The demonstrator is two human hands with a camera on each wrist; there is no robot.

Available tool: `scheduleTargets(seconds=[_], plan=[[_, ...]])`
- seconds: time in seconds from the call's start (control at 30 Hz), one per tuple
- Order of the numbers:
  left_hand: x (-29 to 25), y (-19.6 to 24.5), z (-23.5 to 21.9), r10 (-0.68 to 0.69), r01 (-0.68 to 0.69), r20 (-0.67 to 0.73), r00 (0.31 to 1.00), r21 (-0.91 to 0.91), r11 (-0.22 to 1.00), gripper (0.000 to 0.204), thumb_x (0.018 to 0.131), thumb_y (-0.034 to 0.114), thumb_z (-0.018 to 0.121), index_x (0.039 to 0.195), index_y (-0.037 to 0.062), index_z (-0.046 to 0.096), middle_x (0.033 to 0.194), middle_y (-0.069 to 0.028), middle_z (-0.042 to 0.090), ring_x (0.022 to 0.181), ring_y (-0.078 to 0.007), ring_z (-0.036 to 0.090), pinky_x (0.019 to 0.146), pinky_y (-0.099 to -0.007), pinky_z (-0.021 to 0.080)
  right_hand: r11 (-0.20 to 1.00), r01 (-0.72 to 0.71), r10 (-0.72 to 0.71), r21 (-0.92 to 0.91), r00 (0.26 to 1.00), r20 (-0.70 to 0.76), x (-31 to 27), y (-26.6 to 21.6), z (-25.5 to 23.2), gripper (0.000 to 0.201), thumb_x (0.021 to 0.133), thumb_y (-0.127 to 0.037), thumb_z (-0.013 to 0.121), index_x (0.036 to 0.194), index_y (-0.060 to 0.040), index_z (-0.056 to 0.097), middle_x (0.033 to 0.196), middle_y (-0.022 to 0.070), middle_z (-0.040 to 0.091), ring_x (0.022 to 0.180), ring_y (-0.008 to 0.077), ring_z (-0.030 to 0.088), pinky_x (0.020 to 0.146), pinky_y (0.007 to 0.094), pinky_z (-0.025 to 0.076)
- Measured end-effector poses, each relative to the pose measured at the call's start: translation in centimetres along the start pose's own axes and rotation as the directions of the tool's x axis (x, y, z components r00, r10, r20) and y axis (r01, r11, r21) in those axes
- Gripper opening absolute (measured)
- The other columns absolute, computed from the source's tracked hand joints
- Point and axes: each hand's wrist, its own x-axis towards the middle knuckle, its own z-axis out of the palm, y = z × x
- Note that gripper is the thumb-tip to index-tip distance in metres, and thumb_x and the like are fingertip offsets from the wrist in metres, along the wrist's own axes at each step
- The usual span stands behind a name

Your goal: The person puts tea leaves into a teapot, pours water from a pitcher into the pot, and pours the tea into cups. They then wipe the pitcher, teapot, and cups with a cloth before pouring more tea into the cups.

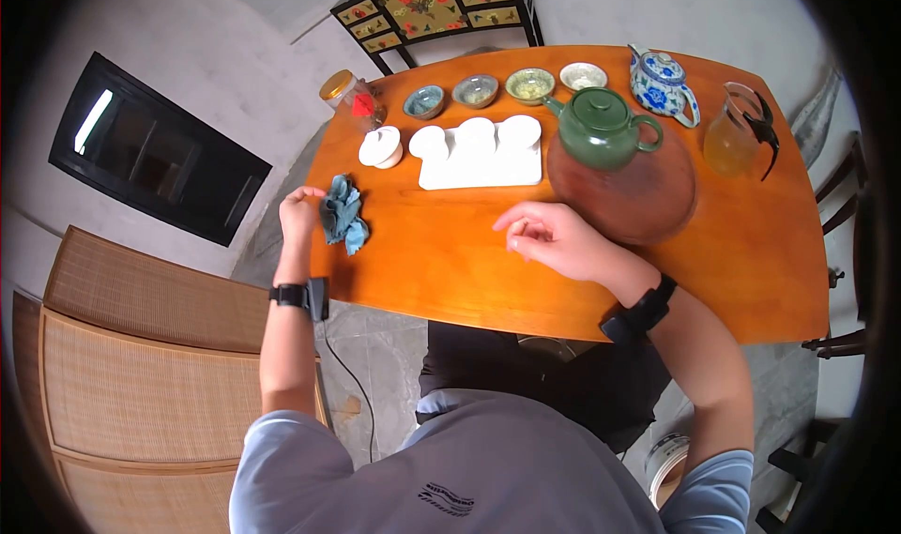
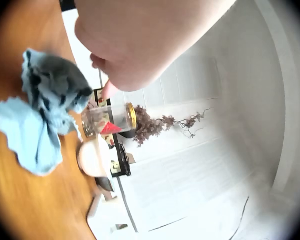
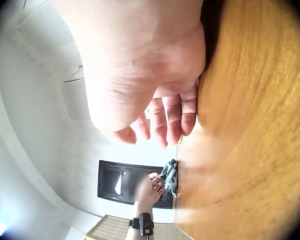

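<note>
A crumpled blue-grey cloth (image 1: pixel 344 217) lies near the left edge of the wooden table (image 1: pixel 422 252). My left hand (image 1: pixel 298 213) is just to the left of it, with a finger extended toward its upper end; in the left wrist view the cloth (image 2: pixel 50 110) shows apart from the hand. Over the middle of the table rests my right hand (image 1: pixel 554 238), its fingers loosely bent and holding nothing. In the right wrist view the little-finger side of the right hand (image 3: pixel 150 95) is down against the tabletop. Beyond it stands a white tray (image 1: pixel 483 173) with three round white pieces.
A green teapot (image 1: pixel 601 135) sits on a round reddish-brown board (image 1: pixel 638 201). A white lidded bowl (image 1: pixel 380 147) and glass jar (image 1: pixel 361 107) stand at left. Several small bowls (image 1: pixel 476 90) line the back, with a blue-and-white teapot (image 1: pixel 660 85) and glass pitcher (image 1: pixel 730 140) at right.
</note>
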Motion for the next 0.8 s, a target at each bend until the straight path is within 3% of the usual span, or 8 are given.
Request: scheduleTargets(seconds=[0.03, 0.07, 0.1, 0.2, 0.33, 0.5, 0.73, 0.8], plan=[[-0.1, 0.1, 0.7, -0.041, 0.04, -0.06, 0.997, -0.014, 0.999, 0.041, 0.077, -0.018, 0.039, 0.079, 0.0058, 0.073, 0.099, -0.0062, 0.072, 0.092, -0.0165, 0.066, 0.078, -0.0312, 0.05, 1.0, 0.003, -0.003, -0.002, 1.0, -0.003, -0.1, -0.1, 0.1, 0.024, 0.101, -0.007, 0.064, 0.124, 0.0014, 0.064, 0.093, 0.0023, 0.069, 0.079, 0.0055, 0.06, 0.07, 0.024, 0.049], [-0.6, -0.1, 1.8, 0.273, -0.294, -0.173, 0.946, -0.109, 0.95, 0.038, 0.077, -0.019, 0.041, 0.078, 0.0047, 0.071, 0.098, -0.0084, 0.072, 0.094, -0.0182, 0.066, 0.083, -0.0317, 0.051, 1.0, -0.016, 0.016, -0.003, 1.0, -0.008, -0.2, -0.5, 0.1, 0.023, 0.101, -0.007, 0.064, 0.122, 0.0015, 0.065, 0.092, 0.0026, 0.069, 0.08, 0.0057, 0.06, 0.071, 0.024, 0.049], [-1.2, -0.4, 3.0, 0.537, -0.599, -0.309, 0.785, -0.16, 0.785, 0.036, 0.078, -0.02, 0.042, 0.077, 0.0037, 0.07, 0.097, -0.0105, 0.072, 0.097, -0.0199, 0.067, 0.088, -0.0322, 0.052, 0.999, -0.035, 0.035, -0.006, 0.999, -0.011, -0.2, -0.7, 0.1, 0.022, 0.101, -0.007, 0.064, 0.121, 0.0016, 0.066, 0.092, 0.0028, 0.07, 0.081, 0.0058, 0.061, 0.072, 0.0239, 0.049], [-7.6, 5.8, 5.3, 0.591, -0.537, 0.068, 0.804, -0.342, 0.771, 0.027, 0.077, -0.019, 0.047, 0.075, 0.0022, 0.064, 0.095, -0.0096, 0.071, 0.098, -0.0217, 0.067, 0.09, -0.0338, 0.052, 0.998, -0.012, 0.011, -0.07, 1.0, -0.011, -0.2, -0.4, 0.0, 0.02, 0.102, -0.007, 0.063, 0.119, 0.0015, 0.068, 0.092, 0.0032, 0.07, 0.081, 0.0068, 0.062, 0.072, 0.0242, 0.05], [-13.9, 12.5, 8.8, 0.702, -0.554, 0.53, 0.476, -0.439, 0.707, 0.019, 0.085, -0.014, 0.053, 0.09, 0.0, 0.065, 0.092, -0.0083, 0.067, 0.092, -0.0188, 0.064, 0.084, -0.0304, 0.051, 0.995, -0.096, 0.094, -0.04, 0.994, -0.047, -0.1, -1.1, 0.0, 0.02, 0.106, -0.01, 0.056, 0.116, 0.0007, 0.07, 0.091, 0.0037, 0.071, 0.082, 0.0084, 0.064, 0.073, 0.025, 0.052], [-15.9, 16.3, 13.8, 0.667, -0.428, 0.668, 0.33, -0.524, 0.736, 0.008, 0.1, 0.002, 0.062, 0.107, 0.0035, 0.062, 0.088, 0.0014, 0.061, 0.081, -0.0075, 0.057, 0.069, -0.0261, 0.047, 0.995, -0.075, 0.069, -0.07, 0.994, -0.08, -0.9, -0.6, -1.3, 0.024, 0.109, -0.019, 0.053, 0.112, -0.0022, 0.07, 0.087, 0.0017, 0.066, 0.08, 0.0098, 0.061, 0.075, 0.0271, 0.051], [-14.2, 14.2, 16.3, 0.688, -0.364, 0.669, 0.282, -0.589, 0.722, 0.023, 0.106, 0.009, 0.058, 0.084, 0.0032, 0.057, 0.072, 0.0021, 0.054, 0.065, -0.0065, 0.046, 0.058, -0.0255, 0.039, 0.995, -0.016, 0.005, -0.096, 0.994, -0.111, -0.3, -0.5, -0.4, 0.033, 0.11, -0.022, 0.051, 0.083, -0.0017, 0.051, 0.077, 0.0049, 0.05, 0.075, 0.0131, 0.045, 0.072, 0.0345, 0.043], [-14.1, 14.0, 16.1, 0.669, -0.323, 0.697, 0.259, -0.59, 0.74, 0.028, 0.107, 0.009, 0.057, 0.08, 0.0026, 0.055, 0.07, 0.0013, 0.052, 0.064, -0.0072, 0.045, 0.057, -0.0264, 0.037, 0.969, 0.158, -0.178, -0.189, 0.979, -0.096, 0.1, -0.5, -0.2, 0.042, 0.109, -0.02, 0.054, 0.075, 0.0011, 0.042, 0.069, 0.0078, 0.04, 0.069, 0.0172, 0.038, 0.069, 0.0369, 0.038]])
